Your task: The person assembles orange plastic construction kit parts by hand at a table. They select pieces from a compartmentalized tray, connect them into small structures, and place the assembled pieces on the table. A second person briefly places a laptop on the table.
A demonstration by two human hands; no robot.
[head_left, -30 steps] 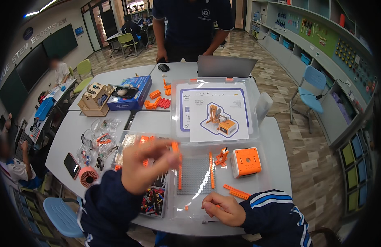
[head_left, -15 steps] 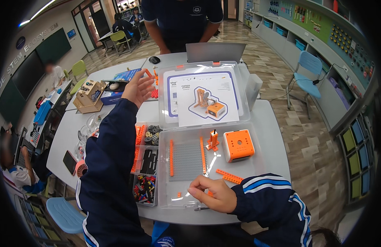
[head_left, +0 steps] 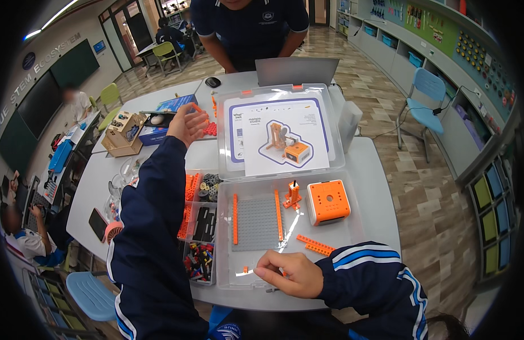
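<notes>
My left hand reaches to the far left of the open lid. A short orange strip shows at its fingertips, apparently gripped, with the other fingers loosely extended. Close to my body, my right hand is curled over the near part of the clear plastic case; a small orange piece peeks out between its fingers. Beside it lies another small orange block. A grey studded baseplate in the case carries an orange beam along each side. Two orange beams lie to the right.
A white-and-orange box and a small orange assembly sit in the case. A printed sheet rests on its lid. Left are a sorting tray and a phone. A laptop and a standing person are opposite.
My left hand has drawn back slightly toward me, and the orange strip has moved with it. My right hand has shifted a little nearer. The person opposite leans further in.
</notes>
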